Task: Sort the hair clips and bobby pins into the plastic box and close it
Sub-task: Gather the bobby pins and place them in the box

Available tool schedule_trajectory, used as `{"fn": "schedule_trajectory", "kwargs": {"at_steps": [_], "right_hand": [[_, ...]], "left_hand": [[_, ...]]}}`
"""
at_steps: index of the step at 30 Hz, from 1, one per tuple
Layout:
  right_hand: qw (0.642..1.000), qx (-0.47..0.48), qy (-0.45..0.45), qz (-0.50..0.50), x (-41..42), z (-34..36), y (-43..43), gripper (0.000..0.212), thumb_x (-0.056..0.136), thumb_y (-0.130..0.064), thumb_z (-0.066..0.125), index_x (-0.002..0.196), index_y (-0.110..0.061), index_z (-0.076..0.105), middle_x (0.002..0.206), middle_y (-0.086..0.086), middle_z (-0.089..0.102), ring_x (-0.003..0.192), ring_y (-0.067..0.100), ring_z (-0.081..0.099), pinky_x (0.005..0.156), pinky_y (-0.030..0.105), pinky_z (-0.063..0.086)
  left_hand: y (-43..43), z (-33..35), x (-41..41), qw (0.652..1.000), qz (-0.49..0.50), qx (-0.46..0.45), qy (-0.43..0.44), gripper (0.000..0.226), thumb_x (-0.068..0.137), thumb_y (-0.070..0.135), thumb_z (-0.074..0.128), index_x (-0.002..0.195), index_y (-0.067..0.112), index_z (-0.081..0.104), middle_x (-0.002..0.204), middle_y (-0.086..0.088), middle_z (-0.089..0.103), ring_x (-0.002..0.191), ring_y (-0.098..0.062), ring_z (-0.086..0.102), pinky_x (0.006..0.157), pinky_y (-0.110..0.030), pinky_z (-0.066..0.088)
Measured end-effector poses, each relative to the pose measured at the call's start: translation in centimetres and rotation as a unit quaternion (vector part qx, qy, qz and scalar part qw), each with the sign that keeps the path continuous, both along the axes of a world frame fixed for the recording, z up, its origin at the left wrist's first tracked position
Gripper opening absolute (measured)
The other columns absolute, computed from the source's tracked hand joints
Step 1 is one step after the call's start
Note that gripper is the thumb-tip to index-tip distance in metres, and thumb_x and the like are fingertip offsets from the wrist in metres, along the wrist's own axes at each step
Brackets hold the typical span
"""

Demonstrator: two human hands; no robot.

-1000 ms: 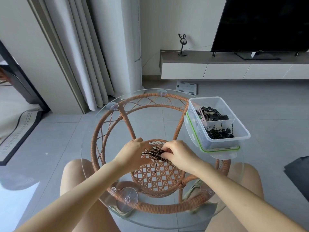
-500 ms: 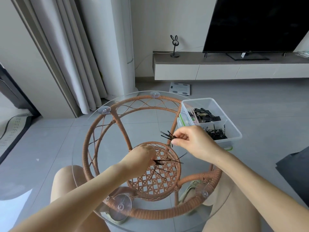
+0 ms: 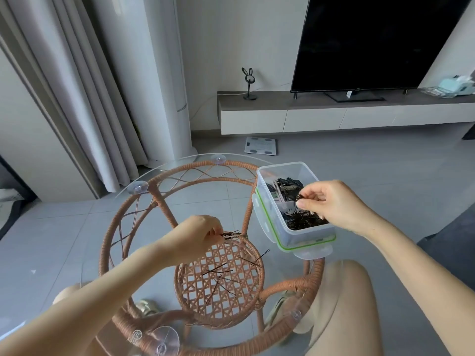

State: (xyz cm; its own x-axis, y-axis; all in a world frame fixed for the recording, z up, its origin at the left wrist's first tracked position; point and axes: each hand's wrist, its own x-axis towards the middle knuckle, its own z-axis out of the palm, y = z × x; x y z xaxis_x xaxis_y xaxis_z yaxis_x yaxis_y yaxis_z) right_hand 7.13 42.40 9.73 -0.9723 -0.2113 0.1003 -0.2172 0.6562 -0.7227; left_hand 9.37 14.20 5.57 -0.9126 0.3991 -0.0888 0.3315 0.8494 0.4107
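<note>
right hand [image 3: 331,204] | has moved from centre to right-centre, now over box [image 3: 282,166], pinching pins [image 3: 299,196] above the near compartment; clips [image 3: 285,185] in far one | left hand [image 3: 198,237] | has lifted and pinches a small bunch, centre | loose pins [image 3: 221,272] | few left on table [image 3: 180,160], lower centre | sorting nearly done, box unclosed

The round glass table [image 3: 205,201] carries a plastic box [image 3: 308,235] near its right edge and scattered bobby pins [image 3: 218,271].
</note>
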Motion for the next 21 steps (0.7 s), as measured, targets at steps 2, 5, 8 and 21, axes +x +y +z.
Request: {"fn": "schedule_trajectory", "kwargs": {"at_steps": [2, 5, 8, 21], "right_hand": [[0.999, 0.04, -0.005, -0.001, -0.9, 0.0, 1.4, 0.006, 0.077, -0.012, 0.072, 0.079, -0.017, 0.067, 0.071, -0.002, 0.066, 0.061, 0.005, 0.056, 0.061, 0.015, 0.044], [0.986, 0.163, -0.006, 0.028, -2.1, -0.5, 2.6, 0.005, 0.074, -0.022, 0.074, 0.076, -0.025, 0.071, 0.07, -0.01, 0.065, 0.062, 0.003, 0.054, 0.06, 0.018, 0.041], [0.967, 0.249, -0.019, 0.053, -2.8, -1.5, 2.8, 0.007, 0.073, -0.031, 0.073, 0.08, -0.028, 0.072, 0.071, -0.016, 0.061, 0.069, 0.004, 0.056, 0.063, 0.021, 0.04], [0.991, 0.123, 0.027, -0.051, -2.1, -1.6, 6.0, 0.014, 0.085, -0.015, 0.062, 0.094, -0.017, 0.072, 0.089, -0.003, 0.072, 0.079, 0.01, 0.061, 0.072, 0.022, 0.04]], "left_hand": [[0.7, 0.9, -0.6, 1.0, -0.003, 0.009, 0.011, 0.021, 0.092, 0.026, 0.052, 0.105, 0.012, 0.062, 0.102, 0.0, 0.063, 0.08, -0.01, 0.054, 0.072, -0.018, 0.045], [2.1, 2.2, -1.6, 0.999, -0.01, 0.029, 0.02, 0.021, 0.09, 0.026, 0.054, 0.104, 0.013, 0.063, 0.102, -0.001, 0.065, 0.082, -0.012, 0.056, 0.077, -0.022, 0.05], [3.8, 3.3, -2.5, 0.998, -0.015, 0.052, 0.03, 0.02, 0.09, 0.026, 0.055, 0.103, 0.012, 0.063, 0.096, 0.001, 0.064, 0.079, -0.011, 0.055, 0.074, -0.019, 0.047], [15.8, 3.3, -6.4, 0.994, -0.107, 0.013, 0.029, 0.017, 0.087, 0.023, 0.06, 0.095, 0.009, 0.066, 0.098, -0.006, 0.069, 0.085, -0.021, 0.059, 0.073, -0.027, 0.045]]}}
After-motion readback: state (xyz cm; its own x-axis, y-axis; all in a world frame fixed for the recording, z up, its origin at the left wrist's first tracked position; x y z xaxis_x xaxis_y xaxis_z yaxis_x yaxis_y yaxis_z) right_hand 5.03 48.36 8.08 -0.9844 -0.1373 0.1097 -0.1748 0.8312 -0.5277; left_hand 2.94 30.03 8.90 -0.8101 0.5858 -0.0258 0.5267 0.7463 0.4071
